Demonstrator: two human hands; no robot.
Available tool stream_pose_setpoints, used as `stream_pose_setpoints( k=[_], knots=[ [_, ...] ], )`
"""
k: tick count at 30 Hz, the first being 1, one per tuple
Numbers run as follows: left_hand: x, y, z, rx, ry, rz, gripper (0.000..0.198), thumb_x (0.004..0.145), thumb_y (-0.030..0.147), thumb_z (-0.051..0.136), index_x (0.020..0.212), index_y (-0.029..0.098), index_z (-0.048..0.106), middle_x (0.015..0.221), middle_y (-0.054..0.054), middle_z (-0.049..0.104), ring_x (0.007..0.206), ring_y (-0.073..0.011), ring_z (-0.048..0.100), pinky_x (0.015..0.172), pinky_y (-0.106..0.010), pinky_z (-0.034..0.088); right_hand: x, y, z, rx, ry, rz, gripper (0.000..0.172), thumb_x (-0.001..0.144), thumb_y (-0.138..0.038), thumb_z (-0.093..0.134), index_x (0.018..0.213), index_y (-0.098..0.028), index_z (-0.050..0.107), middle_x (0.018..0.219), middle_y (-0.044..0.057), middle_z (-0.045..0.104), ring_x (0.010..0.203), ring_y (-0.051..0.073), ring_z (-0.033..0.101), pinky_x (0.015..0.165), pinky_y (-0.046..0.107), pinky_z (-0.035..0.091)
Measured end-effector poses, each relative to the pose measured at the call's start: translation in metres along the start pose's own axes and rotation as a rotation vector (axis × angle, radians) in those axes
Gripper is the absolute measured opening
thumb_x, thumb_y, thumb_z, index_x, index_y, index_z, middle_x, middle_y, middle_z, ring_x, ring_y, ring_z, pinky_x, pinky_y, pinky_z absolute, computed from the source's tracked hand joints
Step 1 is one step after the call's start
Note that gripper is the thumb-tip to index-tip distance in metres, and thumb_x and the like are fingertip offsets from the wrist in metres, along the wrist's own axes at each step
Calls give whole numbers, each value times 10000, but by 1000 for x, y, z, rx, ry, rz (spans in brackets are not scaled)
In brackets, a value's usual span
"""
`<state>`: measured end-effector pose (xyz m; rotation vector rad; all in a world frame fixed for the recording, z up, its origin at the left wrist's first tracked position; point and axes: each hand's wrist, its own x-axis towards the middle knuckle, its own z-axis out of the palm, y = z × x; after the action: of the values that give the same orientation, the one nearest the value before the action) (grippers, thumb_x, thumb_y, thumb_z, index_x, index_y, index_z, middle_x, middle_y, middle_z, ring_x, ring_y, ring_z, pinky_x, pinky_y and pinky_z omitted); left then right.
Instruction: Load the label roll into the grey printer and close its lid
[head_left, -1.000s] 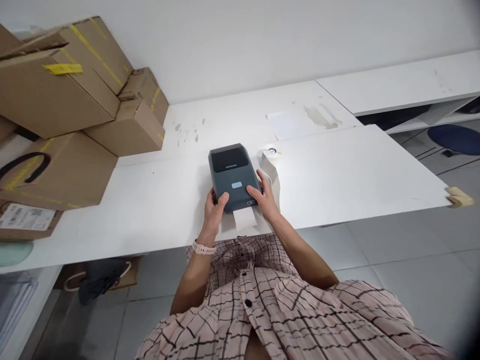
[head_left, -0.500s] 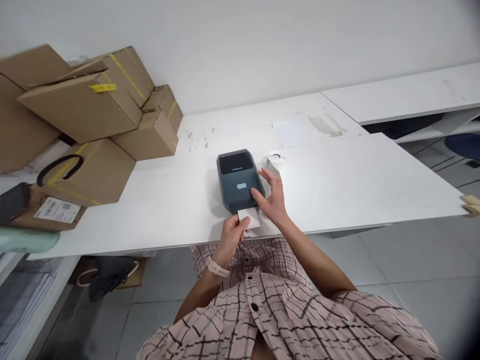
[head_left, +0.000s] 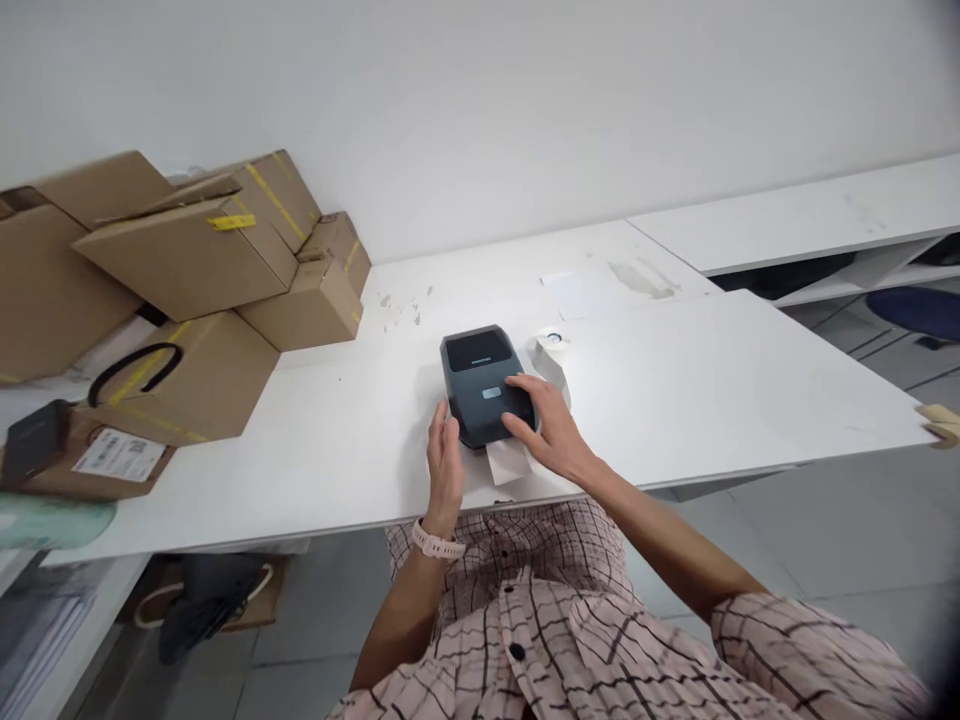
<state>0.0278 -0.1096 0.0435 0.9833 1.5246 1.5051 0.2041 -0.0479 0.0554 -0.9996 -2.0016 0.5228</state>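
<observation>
A dark grey label printer (head_left: 480, 385) sits on the white table, a light button on its lid. A blank white label (head_left: 508, 462) sticks out of its front edge. Along the printer's left side, my left hand (head_left: 445, 458) is upright with fingers stretched out, holding nothing. My right hand (head_left: 546, 422) rests on the lid's right part, thumb and fingers apart near the button. Just right of the printer stands a roll of labels (head_left: 553, 340), its loose strip (head_left: 553, 372) curving down behind my right hand.
Cardboard boxes (head_left: 187, 250) with yellow tape are piled on the left of the table (head_left: 712, 390). A teal roll (head_left: 56, 520) lies at the left front corner. A sheet of paper (head_left: 581, 295) lies toward the wall. A dark blue stool (head_left: 919, 310) stands at the right.
My left hand has let go of the label and moved to the printer's left side. My right hand has come down from the right edge onto the lid.
</observation>
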Motion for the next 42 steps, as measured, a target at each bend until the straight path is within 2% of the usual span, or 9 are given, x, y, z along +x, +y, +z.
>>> stream_pose_setpoints(
  k=[4, 10, 14, 20, 25, 27, 31, 37, 42],
  knots=[
    [13, 19, 5, -46, -32, 93, 627, 973, 614, 443, 1514, 298, 472, 1642, -7, 370, 1532, -262, 301, 1236, -359, 307, 3, 10, -21, 313, -26, 224, 610, 993, -575, 475, 1547, -352, 351, 1613, 82, 404, 1466, 329, 417, 1157, 576, 413],
    [69, 43, 4, -192, 56, 220, 546, 949, 538, 527, 1411, 250, 568, 1493, -88, 560, 1427, -274, 476, 1186, -410, 370, 67, -4, -41, 575, 17, 207, 722, 941, -675, 517, 1569, -383, 311, 1658, 37, 328, 1541, 296, 283, 1229, 588, 288],
    [99, 23, 2, -28, 141, 115, 497, 842, 376, 689, 1302, 207, 602, 1395, -149, 614, 1349, -280, 544, 1137, -417, 405, 120, -2, -34, 598, 60, 155, 854, 883, -748, 545, 1584, -349, 265, 1674, 53, 290, 1550, 288, 260, 1240, 568, 256],
    [108, -15, 8, 89, 81, -153, 598, 774, 346, 766, 1311, 209, 543, 1422, -163, 557, 1332, -282, 544, 1102, -413, 424, 178, 32, -14, 565, 122, 130, 946, 779, -810, 607, 1536, -304, 352, 1622, 101, 388, 1481, 298, 392, 1202, 542, 329],
    [114, -24, 14, 167, 11, -127, 717, 735, 362, 804, 1366, 207, 502, 1389, -159, 590, 1240, -281, 601, 999, -385, 489, 174, 44, -11, 323, 267, 98, 549, 946, -580, 510, 1385, -254, 557, 1352, 109, 660, 1206, 267, 631, 1050, 469, 491],
    [117, -24, 15, 263, 9, -95, 679, 737, 314, 785, 1355, 207, 524, 1346, -139, 633, 1176, -272, 637, 971, -375, 501, 164, 40, -4, 59, 17, -6, 385, 994, -341, 443, 1304, -227, 640, 1232, 89, 727, 1109, 242, 677, 990, 412, 517],
    [118, -17, 13, 519, -4, -33, 625, 768, 190, 684, 1378, 205, 548, 1268, -104, 706, 1140, -271, 667, 998, -385, 488, 156, 29, 23, -531, -621, -143, 416, 876, -36, 488, 1206, -147, 717, 1215, 138, 741, 1156, 265, 672, 1075, 384, 412],
    [108, -12, 13, 585, 22, 23, 683, 814, 98, 547, 1488, 179, 469, 1307, -105, 704, 1261, -270, 627, 1091, -405, 432, 170, 30, 55, -609, -980, -145, 221, 745, 14, 620, 799, -145, 763, 922, 135, 786, 1038, 295, 705, 1136, 447, 301],
    [105, -17, 14, 540, 48, 34, 703, 822, 95, 546, 1511, 174, 433, 1313, -111, 700, 1276, -267, 621, 1112, -422, 419, 177, 37, 47, -499, -1154, -158, 281, 720, -19, 618, 899, -192, 748, 932, 48, 778, 964, 255, 684, 1068, 416, 357]
  ],
)
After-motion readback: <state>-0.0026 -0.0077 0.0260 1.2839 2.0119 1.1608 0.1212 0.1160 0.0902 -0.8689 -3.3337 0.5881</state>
